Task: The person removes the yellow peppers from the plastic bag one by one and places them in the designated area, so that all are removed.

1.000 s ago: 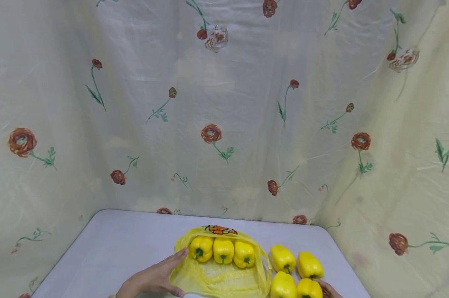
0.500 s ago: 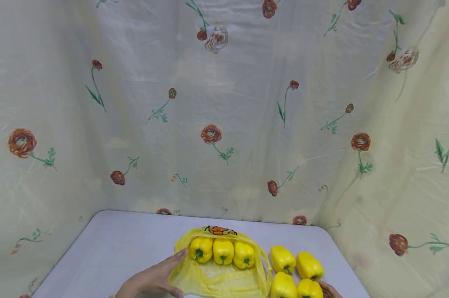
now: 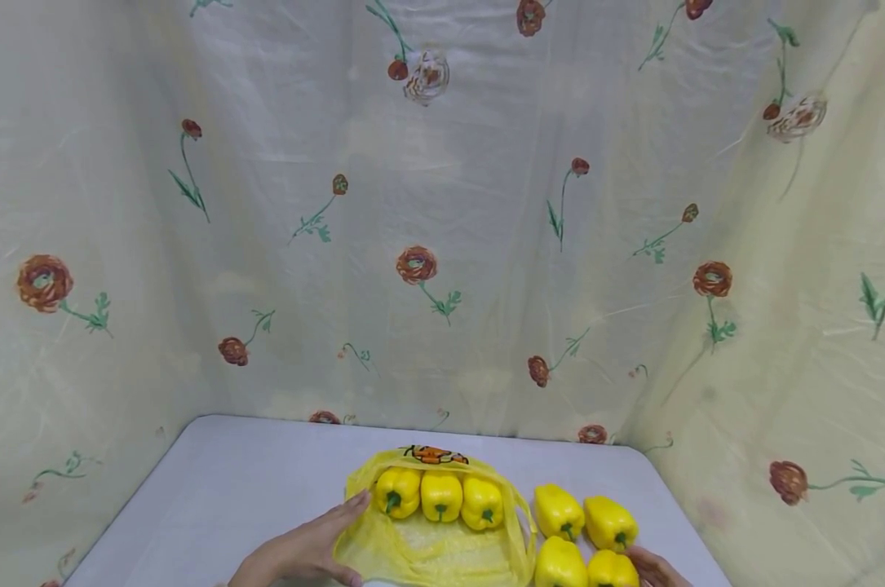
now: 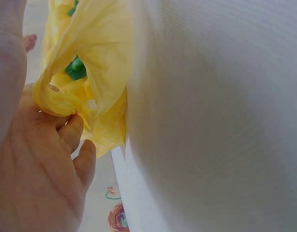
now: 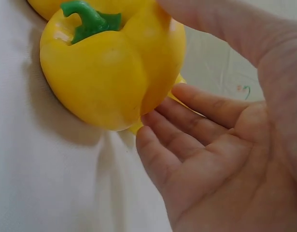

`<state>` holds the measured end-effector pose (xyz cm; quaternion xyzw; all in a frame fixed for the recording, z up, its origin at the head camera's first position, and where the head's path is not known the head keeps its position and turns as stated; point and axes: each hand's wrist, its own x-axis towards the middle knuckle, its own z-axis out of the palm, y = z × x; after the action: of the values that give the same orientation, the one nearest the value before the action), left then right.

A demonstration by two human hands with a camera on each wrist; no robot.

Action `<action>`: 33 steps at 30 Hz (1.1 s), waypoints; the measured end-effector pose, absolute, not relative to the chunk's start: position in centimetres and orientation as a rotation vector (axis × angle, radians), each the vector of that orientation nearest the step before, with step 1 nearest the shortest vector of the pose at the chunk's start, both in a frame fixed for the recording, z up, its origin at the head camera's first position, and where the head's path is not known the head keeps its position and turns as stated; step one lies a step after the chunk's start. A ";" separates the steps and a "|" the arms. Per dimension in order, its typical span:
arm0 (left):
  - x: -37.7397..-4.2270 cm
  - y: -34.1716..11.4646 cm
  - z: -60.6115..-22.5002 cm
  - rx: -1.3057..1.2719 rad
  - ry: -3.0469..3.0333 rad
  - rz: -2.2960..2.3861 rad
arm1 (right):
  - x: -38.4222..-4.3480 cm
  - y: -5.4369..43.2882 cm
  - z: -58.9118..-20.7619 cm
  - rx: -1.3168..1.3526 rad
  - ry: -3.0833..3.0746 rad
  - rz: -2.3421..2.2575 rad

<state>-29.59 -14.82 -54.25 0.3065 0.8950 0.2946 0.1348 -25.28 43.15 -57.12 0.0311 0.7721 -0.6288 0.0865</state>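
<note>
Left hand (image 3: 303, 554) spreads its fingers against a thin yellow plastic bag (image 3: 442, 550); right hand (image 3: 655, 565) extends loose fingers beside a glossy yellow bell pepper (image 5: 105, 82), palm visible only at right wrist.

I can read no words, brand or number. The nearest thing to a label is a small orange print with black outlines (image 3: 436, 454), which stands on the far edge of the thin, crumpled, see-through yellow plastic bag (image 3: 442, 562) in front of me. In my head view it is too small for me to tell whether it holds letters or a picture.
</note>
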 end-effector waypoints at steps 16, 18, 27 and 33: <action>-29.7 -15.0 -54.6 0.871 2.582 0.859 | -25.3 41.6 -56.1 0.418 2.558 -1.775; -29.7 -15.0 -54.5 0.869 2.585 0.855 | -25.4 41.6 -56.1 0.457 2.567 -1.737; -29.8 -14.9 -54.6 0.853 2.584 0.847 | -25.4 41.3 -55.5 0.446 2.494 -1.783; -30.0 -14.9 -54.8 0.856 2.587 0.844 | -25.4 40.9 -55.1 0.361 2.419 -1.879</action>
<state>-30.02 -14.92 -54.77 0.2969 0.8974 0.2928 0.1441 -25.39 40.85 -55.09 0.1168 0.7841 -0.6089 0.0286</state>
